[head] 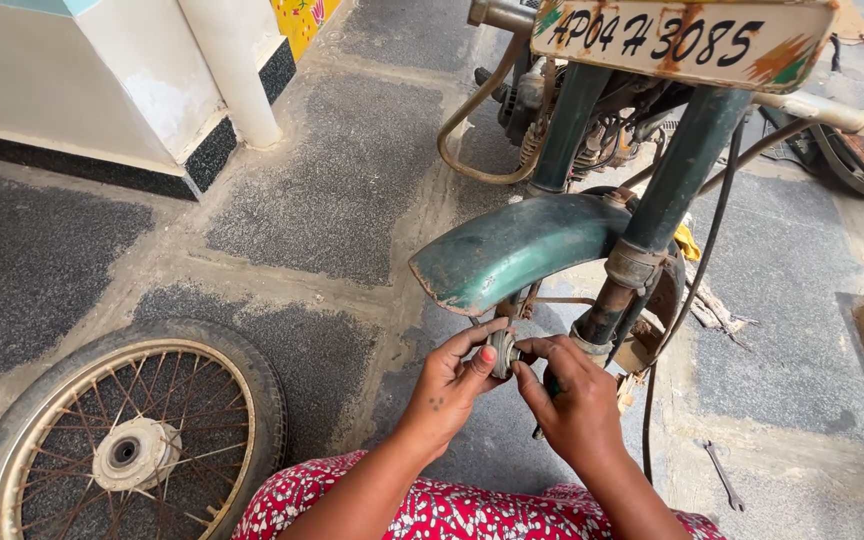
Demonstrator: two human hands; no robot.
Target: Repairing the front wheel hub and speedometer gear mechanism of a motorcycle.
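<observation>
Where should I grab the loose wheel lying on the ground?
Grip the wheel by its tyre at the near right edge, coming from above. It lies flat, so the rim is open all round, and that side sits closest to the left hand. Avoid the thin spokes.

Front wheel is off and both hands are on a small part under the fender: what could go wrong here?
1. The small round metal part, pinched by the left hand and right hand, could slip and roll across the pavement.
2. With the spoked wheel on the ground, the forks hang unsupported; the motorcycle might tip toward the hands.
</observation>
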